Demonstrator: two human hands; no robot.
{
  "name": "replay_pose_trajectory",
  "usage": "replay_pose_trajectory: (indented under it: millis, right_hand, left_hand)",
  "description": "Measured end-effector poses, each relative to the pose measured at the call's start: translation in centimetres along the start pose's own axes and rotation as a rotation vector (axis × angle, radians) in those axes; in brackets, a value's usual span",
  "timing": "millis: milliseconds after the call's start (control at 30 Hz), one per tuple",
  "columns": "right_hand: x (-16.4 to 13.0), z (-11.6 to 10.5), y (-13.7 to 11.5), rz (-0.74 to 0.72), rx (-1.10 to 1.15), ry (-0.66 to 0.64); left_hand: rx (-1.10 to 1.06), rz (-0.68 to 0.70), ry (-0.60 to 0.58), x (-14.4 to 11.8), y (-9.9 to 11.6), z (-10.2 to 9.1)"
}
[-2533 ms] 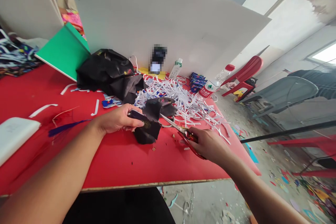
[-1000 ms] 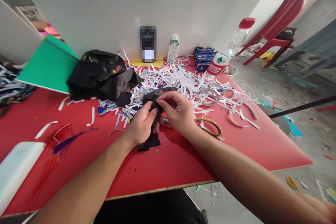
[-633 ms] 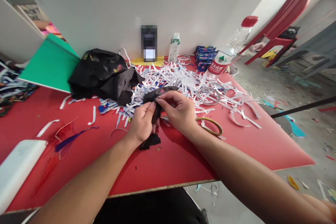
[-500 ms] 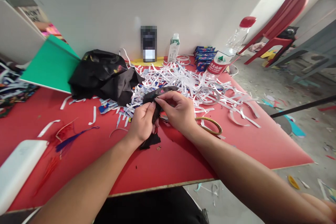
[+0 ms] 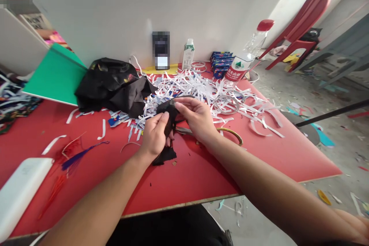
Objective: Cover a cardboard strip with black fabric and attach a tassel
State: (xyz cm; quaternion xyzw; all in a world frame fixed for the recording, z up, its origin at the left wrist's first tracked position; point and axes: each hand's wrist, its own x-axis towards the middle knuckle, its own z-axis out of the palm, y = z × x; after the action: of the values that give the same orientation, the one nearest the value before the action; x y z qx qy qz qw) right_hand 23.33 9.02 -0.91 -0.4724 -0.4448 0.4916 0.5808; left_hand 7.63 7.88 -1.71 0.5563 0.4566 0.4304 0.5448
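Observation:
A piece of black fabric [image 5: 168, 108] is stretched between my two hands above the red table [image 5: 184, 177]. My left hand [image 5: 155, 132] grips its near left side, thumb on top. My right hand [image 5: 196, 117] pinches its far right edge between thumb and fingers. Beneath my right hand lie scissors [image 5: 186, 131], their blades pointing left and a yellow handle showing at the right. A black scrap [image 5: 165, 156] rests on the table under my left hand. The underside of the held fabric is hidden.
White paper strips [image 5: 198, 84] spread behind my hands with clear tape rings [image 5: 226, 103]. Black cloth [image 5: 108, 84] and a green board [image 5: 54, 75] lie left. A water bottle [image 5: 245, 61], a small bottle [image 5: 188, 54] and a phone [image 5: 161, 50] stand behind. Tassels [image 5: 80, 155] and a white device [image 5: 23, 192] lie near left.
My right hand has shifted slightly right and apart from my left thumb, so more of the fabric shows between them. More of the scissors' blades shows. The camera view has shifted slightly.

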Motion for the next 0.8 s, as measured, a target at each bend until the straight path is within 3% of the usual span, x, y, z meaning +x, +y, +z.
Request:
replay_pose_trajectory:
  millis: [100,333,500,800]
  right_hand:
    - [0.1,0.2,0.1,0.083,0.063,-0.054]
    - [-1.0,0.9,-0.2,0.025,-0.208,-0.106]
    - [-1.7,0.7,-0.7,-0.051,-0.292,-0.269]
    - [-1.8,0.3,-0.9,0.117,-0.255,-0.419]
  left_hand:
    - [-0.013,0.029,0.081,0.3,-0.2,-0.3]
    - [0.047,0.182,0.27,0.3,0.3,-0.6]
    - [0.014,0.198,0.248,0.4,0.0,-0.6]
    - [-0.036,0.158,0.227,0.7,-0.3,-1.0]
